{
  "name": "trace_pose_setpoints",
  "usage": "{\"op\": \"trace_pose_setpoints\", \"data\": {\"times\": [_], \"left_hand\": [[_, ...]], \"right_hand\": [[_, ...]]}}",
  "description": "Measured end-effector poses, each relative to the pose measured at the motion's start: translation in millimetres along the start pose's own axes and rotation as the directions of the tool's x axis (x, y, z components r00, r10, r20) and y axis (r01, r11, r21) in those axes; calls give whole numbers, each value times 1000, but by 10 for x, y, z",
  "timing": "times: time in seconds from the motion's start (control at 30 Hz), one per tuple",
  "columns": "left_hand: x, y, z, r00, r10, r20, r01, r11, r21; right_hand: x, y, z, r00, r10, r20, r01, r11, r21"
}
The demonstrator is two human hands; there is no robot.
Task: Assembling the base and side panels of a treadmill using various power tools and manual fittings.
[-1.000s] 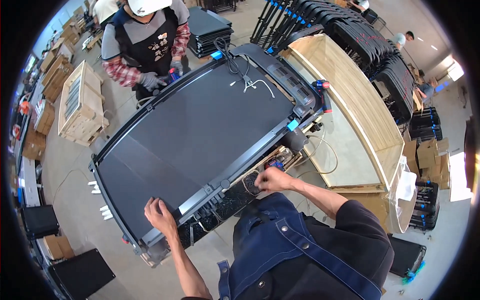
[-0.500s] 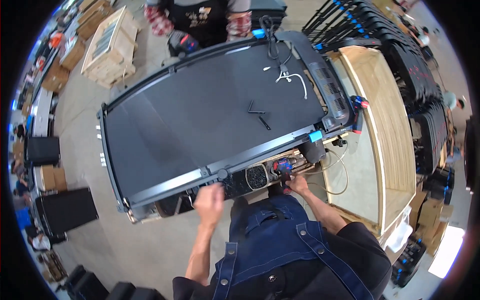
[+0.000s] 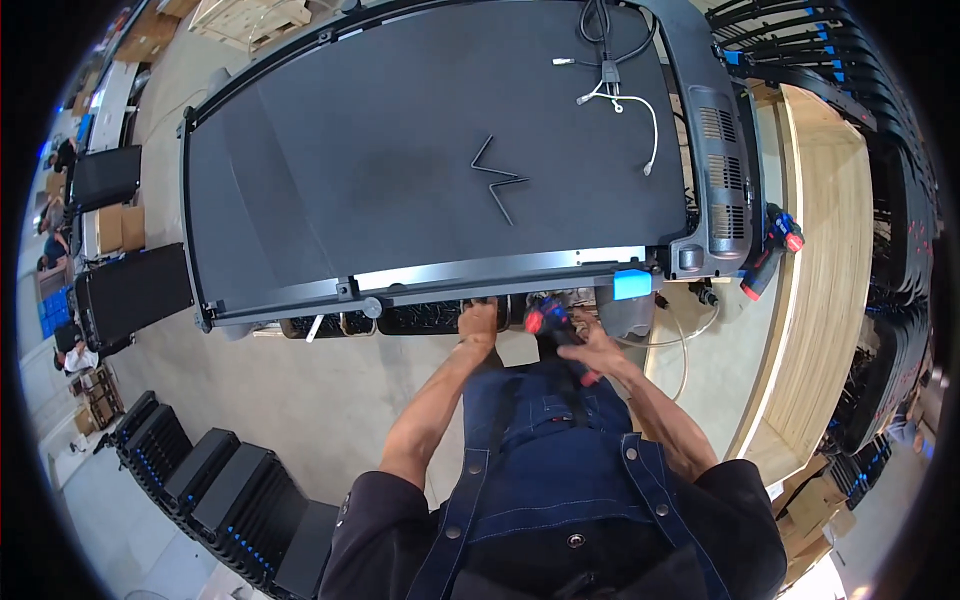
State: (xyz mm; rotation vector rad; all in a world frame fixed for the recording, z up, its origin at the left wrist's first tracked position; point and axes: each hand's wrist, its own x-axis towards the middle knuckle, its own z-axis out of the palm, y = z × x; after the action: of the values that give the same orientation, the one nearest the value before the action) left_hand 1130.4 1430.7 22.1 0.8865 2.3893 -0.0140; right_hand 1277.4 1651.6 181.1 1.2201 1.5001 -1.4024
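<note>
A treadmill deck with a black belt (image 3: pixel 400 200) lies across the bench in front of me. My right hand (image 3: pixel 600 352) grips a blue, black and red cordless drill (image 3: pixel 553 318) just below the deck's near edge, its handle slanting toward my body. Against a bin of small black hardware (image 3: pixel 415 318) under that edge is my left hand (image 3: pixel 479 322); its fingertips reach in and are hidden. Two black hex keys (image 3: pixel 496 180) rest on the belt. Near the motor cover (image 3: pixel 722 150), a black cable with white-ended wires (image 3: pixel 610 75) lies on the belt.
Another cordless drill (image 3: pixel 775 250) sits just right of the motor cover. A long open wooden crate (image 3: pixel 825 270) stands to the right, with stacked black frames (image 3: pixel 900 220) beyond it. Stacked black decks (image 3: pixel 230 490) are at lower left. A pale hose (image 3: pixel 690 340) loops near the crate.
My right hand has raised the drill from the tray. My left hand has moved right and forward to the bin. The view has shifted, and the co-worker across the deck is out of frame.
</note>
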Motion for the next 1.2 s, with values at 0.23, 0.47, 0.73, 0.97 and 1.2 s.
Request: {"op": "trace_pose_setpoints", "data": {"times": [0.23,0.47,0.73,0.97,1.2], "left_hand": [[-99,128,-283,997,-77,2,77,996,-53],[-161,17,-59,998,-11,-66,13,999,32],[-187,-176,-121,971,-158,-178,53,873,-485],[-547,-70,-475,944,-162,289,222,-338,-915],[-1245,370,-1433,984,3,175,113,-776,-621]], "right_hand": [[-754,411,-544,762,-435,480,382,900,210],[-646,24,-285,816,-550,179,576,799,-173],[-700,118,-182,785,-614,78,617,786,-24],[-901,-78,-216,798,-593,107,598,802,-11],[-1255,-368,-227,706,-705,65,708,705,-37]]}}
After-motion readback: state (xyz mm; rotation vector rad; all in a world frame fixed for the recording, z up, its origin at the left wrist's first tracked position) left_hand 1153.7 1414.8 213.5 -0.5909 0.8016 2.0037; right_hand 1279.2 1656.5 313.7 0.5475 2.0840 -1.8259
